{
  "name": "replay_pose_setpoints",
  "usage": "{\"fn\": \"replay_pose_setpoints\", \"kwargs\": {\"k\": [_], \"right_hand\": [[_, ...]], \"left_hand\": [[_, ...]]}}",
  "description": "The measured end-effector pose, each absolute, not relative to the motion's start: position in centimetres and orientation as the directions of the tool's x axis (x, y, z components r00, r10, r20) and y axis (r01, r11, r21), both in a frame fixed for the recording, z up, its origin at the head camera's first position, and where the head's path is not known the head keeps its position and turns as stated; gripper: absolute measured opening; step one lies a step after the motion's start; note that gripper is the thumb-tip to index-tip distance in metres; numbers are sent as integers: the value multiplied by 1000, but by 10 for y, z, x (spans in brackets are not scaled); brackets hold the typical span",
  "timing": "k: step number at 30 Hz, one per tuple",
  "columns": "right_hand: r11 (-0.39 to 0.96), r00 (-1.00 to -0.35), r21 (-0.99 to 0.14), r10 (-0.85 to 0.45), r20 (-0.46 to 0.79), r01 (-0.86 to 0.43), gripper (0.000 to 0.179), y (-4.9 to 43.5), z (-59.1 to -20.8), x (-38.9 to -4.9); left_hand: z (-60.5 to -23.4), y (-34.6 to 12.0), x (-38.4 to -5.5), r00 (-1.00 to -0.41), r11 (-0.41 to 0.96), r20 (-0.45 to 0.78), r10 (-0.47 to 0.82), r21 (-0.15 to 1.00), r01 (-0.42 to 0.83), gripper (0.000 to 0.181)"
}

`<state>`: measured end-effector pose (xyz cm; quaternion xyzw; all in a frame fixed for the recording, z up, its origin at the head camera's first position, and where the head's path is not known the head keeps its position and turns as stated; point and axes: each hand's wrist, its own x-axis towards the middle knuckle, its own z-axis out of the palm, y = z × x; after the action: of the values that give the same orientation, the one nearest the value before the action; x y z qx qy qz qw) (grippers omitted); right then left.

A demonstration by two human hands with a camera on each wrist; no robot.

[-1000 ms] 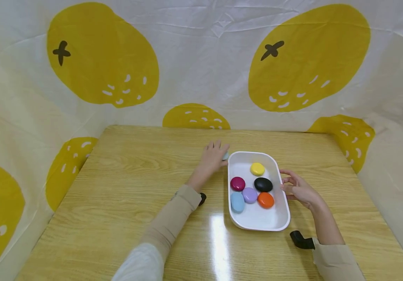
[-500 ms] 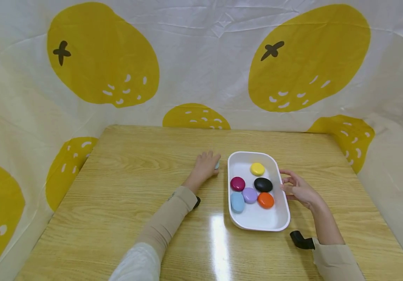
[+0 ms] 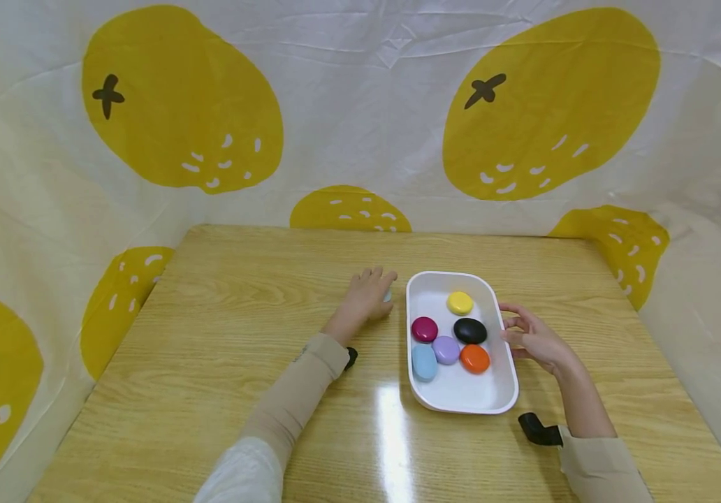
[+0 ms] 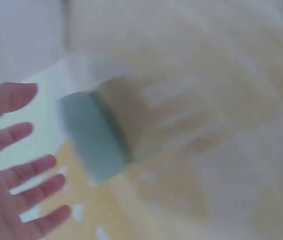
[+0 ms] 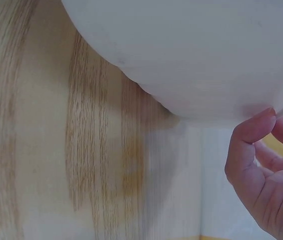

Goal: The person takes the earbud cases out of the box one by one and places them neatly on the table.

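Note:
On the table left of the white tray [image 3: 461,395], my left hand [image 3: 362,297] hovers with spread fingers. A pale blue-green block [image 4: 94,135] with a flat face and straight edges stands just off the fingertips in the left wrist view; in the head view the hand covers most of it. My right hand [image 3: 536,340] pinches the tray's right rim between thumb and fingers, as the right wrist view also shows. Inside the tray lie smooth, pebble-like pieces: yellow [image 3: 460,303], black [image 3: 470,331], crimson [image 3: 425,329], lilac [image 3: 446,350], light blue [image 3: 424,362] and orange [image 3: 475,358].
The wooden table [image 3: 222,314] extends to both sides of the tray. A pale cloth [image 3: 360,105] printed with large yellow fruit encloses its back and sides. Light glares off the tabletop in front of the left hand.
My left hand drew away from the tray's far left corner, leftward and nearer, and the pale block moved with it. Its fingers have since spread off the block. The right hand and tray stayed put.

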<state>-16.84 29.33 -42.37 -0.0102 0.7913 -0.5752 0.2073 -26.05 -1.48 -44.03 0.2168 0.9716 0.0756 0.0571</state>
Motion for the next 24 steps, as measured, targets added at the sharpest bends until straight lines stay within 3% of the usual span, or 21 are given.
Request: {"fn": "replay_pose_setpoints", "kwargs": {"k": [5, 12, 17, 20, 24], "right_hand": [[340, -915, -914, -251, -316, 222, 60, 294, -423, -168], [339, -914, -914, -253, -318, 223, 61, 293, -424, -168], [340, -912, -912, -253, -322, 228, 61, 293, -424, -169], [340, -912, -913, -256, -321, 226, 60, 293, -424, -169], [340, -912, -913, -257, -320, 225, 60, 294, -424, -169]], "left_hand": [[-414, -6, -257, -831, 819, 15, 556, 158, 551, 56], [-406, 16, -232, -603, 604, -24, 797, 3, 797, 53], [-415, 32, -214, -454, 447, -127, 882, -81, 891, 53], [-419, 40, -205, -423, 415, -191, 886, -80, 906, 58], [-424, 46, -198, -433, 431, -258, 864, -68, 900, 61]]}}
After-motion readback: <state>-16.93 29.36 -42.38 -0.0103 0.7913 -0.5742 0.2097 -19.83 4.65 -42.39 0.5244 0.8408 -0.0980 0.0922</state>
